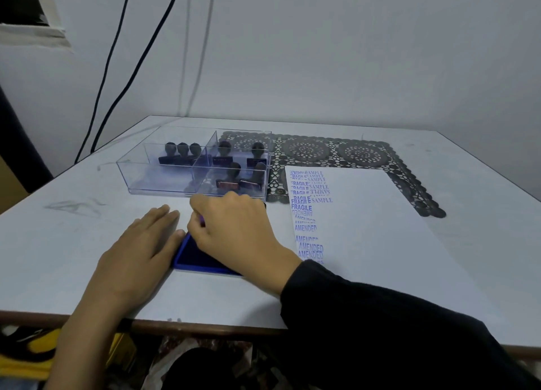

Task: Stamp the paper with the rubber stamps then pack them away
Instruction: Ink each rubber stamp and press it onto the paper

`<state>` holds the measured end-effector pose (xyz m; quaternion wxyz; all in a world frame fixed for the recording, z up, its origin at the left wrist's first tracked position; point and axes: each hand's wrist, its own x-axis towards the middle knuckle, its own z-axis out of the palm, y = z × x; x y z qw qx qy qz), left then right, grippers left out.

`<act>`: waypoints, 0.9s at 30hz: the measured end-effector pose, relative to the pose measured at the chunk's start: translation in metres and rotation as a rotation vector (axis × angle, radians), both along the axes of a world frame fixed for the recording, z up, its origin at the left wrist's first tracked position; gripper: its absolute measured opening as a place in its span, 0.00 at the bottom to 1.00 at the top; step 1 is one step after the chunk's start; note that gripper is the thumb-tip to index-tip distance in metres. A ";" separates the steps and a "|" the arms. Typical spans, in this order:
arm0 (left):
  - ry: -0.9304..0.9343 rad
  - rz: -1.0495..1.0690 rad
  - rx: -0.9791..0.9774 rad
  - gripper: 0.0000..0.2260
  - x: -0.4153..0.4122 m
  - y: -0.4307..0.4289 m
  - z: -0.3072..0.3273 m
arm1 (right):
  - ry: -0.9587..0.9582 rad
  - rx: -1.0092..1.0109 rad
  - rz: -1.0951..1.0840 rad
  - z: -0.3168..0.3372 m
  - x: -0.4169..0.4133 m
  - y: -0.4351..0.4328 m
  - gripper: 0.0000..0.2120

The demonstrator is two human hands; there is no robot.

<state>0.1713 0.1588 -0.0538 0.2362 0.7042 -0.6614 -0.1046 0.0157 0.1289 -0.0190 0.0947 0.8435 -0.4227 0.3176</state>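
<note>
Hands at a flat blue ink pad [202, 261]: left hand [137, 252] flat, open, steadying; right hand [234, 231] gripping a light, rigid purple-handled rubber stamp [202, 220], best held by its knob.

Clear glossy plastic box [164, 182] — matt white paper [366, 214].

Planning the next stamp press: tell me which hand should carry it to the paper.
Right. The right hand is over the ink pad, apparently gripping a stamp, beside the paper; the left hand lies flat, steadying the pad.

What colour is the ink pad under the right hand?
Dark blue ink pad, seen in the head view.
</note>
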 end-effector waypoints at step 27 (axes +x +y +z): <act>-0.002 -0.497 0.002 0.28 -0.160 0.010 0.002 | -0.039 0.310 -0.194 0.011 -0.153 -0.095 0.15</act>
